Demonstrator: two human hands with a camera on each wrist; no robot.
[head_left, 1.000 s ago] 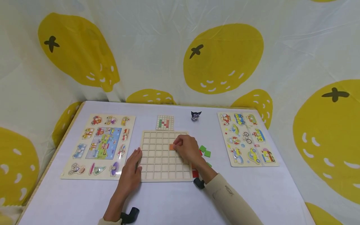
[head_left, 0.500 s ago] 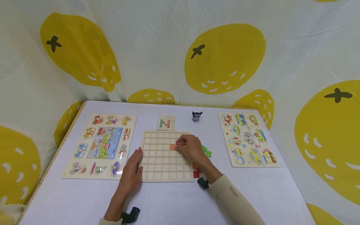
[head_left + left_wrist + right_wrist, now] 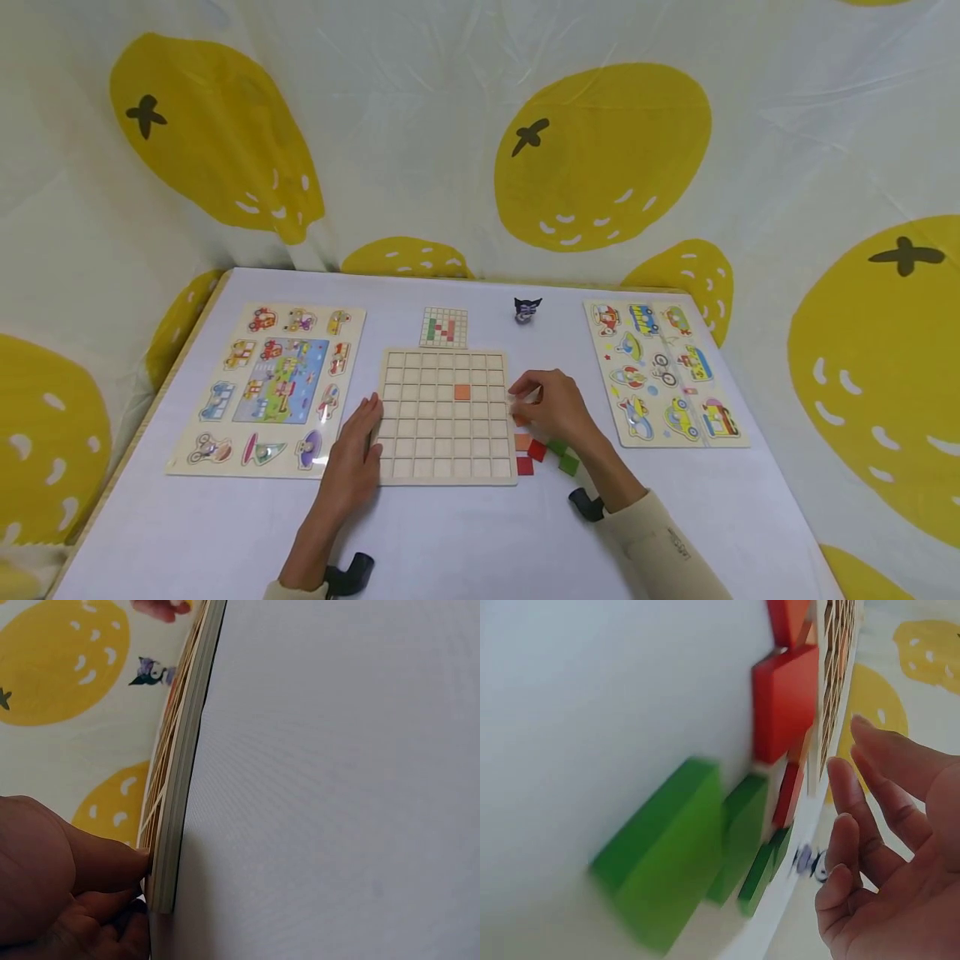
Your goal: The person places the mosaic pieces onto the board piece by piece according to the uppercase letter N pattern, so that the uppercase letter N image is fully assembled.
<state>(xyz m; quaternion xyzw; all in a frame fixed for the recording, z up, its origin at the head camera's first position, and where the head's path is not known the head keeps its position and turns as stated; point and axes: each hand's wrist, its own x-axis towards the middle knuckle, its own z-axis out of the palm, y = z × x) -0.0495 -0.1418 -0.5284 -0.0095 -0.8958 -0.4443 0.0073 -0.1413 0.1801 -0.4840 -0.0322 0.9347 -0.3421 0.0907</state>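
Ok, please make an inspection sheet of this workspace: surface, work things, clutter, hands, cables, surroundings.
Surface: white table.
Work things: wooden grid board with one orange tile seated; loose red, orange and green tiles right of the board.
Clutter: two picture puzzles, pattern card, small dark figure.
Hands: left hand rests on the board's left edge; right hand above the loose tiles, fingers relaxed.
Cables: nothing seen.
Surroundings: lemon-print curtain.

Head camera looks down over the whole worktop [image 3: 480, 542]; both wrist cameras skim it closely, sharing the grid board [image 3: 444, 417] edge.
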